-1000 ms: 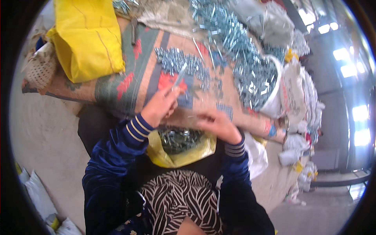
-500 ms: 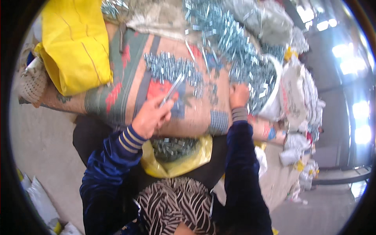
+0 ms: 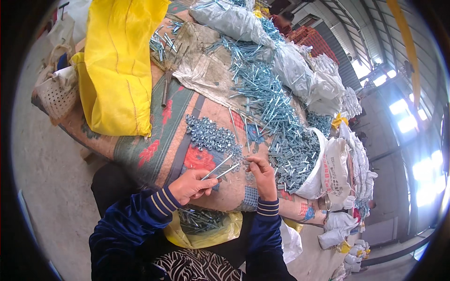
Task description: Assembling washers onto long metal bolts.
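Sitting nearest us, below the near edge of the patterned mat (image 3: pixel 229 199), is a yellow bag (image 3: pixel 187 241) with metal pieces inside. Just above it, our left hand (image 3: pixel 193 186) is over the mat's near edge, fingers grasping two slim metal rods (image 3: pixel 217 167), far ends pointing up and right. Our right hand (image 3: pixel 263 177) is just right of the rod tips; fingers curled, tips bunched, can't tell if anything is between them. Beyond the left hand, mid-mat: heap of small shiny nuts (image 3: pixel 211 133), stragglers trailing toward the right fingers. Toward the mat's right end, a white sack (image 3: pixel 320 164) lies open, short metal pieces (image 3: pixel 293 161) filling its mouth. Toward the left end, a big yellow sack (image 3: pixel 117 70); a metal tool (image 3: pixel 166 87) beside it. At the far edge, a dirty beige cloth (image 3: pixel 201 68), then a loose heap of long bolts (image 3: pixel 255 84). Farther back, full white sacks (image 3: pixel 293 68), then a person (image 3: pixel 283 24).
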A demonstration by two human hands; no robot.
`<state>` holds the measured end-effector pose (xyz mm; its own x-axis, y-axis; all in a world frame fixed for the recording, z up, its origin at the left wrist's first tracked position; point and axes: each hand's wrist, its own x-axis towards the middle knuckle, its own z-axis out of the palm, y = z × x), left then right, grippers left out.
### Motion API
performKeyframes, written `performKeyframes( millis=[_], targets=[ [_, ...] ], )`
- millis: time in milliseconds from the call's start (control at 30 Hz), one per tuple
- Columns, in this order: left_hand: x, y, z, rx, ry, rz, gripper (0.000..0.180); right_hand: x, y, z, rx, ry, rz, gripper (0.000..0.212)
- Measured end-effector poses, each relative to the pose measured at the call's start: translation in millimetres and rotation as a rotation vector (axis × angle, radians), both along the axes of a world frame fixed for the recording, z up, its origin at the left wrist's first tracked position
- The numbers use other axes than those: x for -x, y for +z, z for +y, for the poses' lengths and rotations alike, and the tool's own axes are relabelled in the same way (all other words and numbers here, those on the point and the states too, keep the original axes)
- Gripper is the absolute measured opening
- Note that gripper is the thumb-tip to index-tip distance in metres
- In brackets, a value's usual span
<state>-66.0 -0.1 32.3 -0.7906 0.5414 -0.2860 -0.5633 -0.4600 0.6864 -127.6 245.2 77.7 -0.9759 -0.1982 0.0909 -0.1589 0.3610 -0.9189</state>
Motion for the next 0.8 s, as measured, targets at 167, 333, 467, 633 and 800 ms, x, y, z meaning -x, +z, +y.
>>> performKeyframes(
  millis=[167, 333, 467, 633, 800],
  targets=[
    [-3, 0, -1, 0.015, -0.048, 0.031, 0.013, -10, 22, -14, -0.137, 0.376, 0.011, 0.019],
    [-14, -4, 2, 0.023, -0.014, 0.050, 0.025, -30, 16, -26, 0.151, 0.197, -0.211, 0.021],
    [-20, 3, 7, -0.006, 0.105, 0.022, 0.029, -55, -8, -55, 0.367, -0.014, -0.385, 0.016],
    [-13, 6, 2, -0.059, 0.123, 0.006, 0.028, -62, -34, -59, 0.029, 0.137, -0.118, 0.022],
    [-2, 2, -9, 0.057, 0.114, 0.044, 0.021, -21, -12, 30, 0.000, -0.393, 0.005, 0.014]
  ],
)
